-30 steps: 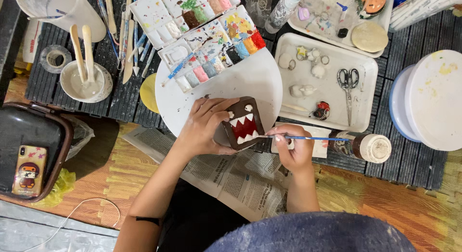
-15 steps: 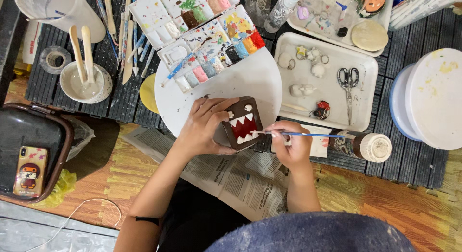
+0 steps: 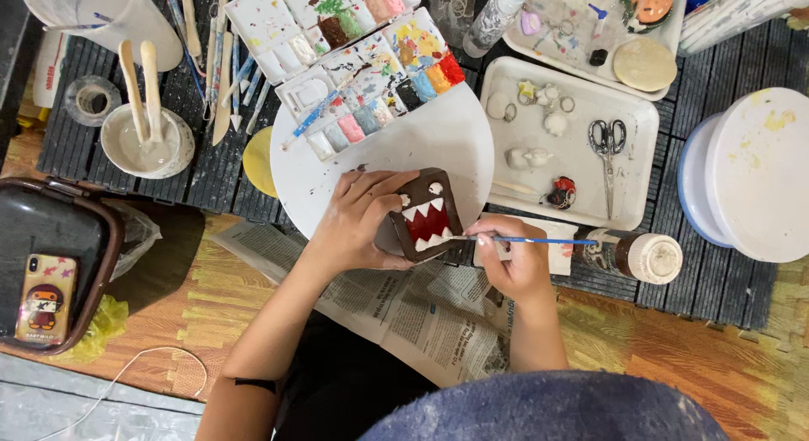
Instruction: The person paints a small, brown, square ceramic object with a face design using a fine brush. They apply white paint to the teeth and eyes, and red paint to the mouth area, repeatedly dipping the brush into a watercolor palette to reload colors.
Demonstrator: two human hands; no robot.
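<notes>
brush tip now sits at the figure's lower teeth, barely shifted.
left hand (image 3: 362,226) grips the brown monster figure (image 3: 427,215) over the white round board (image 3: 438,138); right hand (image 3: 516,260) pinches the blue paintbrush (image 3: 539,240).

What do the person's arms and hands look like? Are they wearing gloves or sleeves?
No gloves and no long sleeves. The left hand and right hand are bare, and so are both forearms. A thin dark band circles the left arm near the elbow. No rings or watch show.
</notes>
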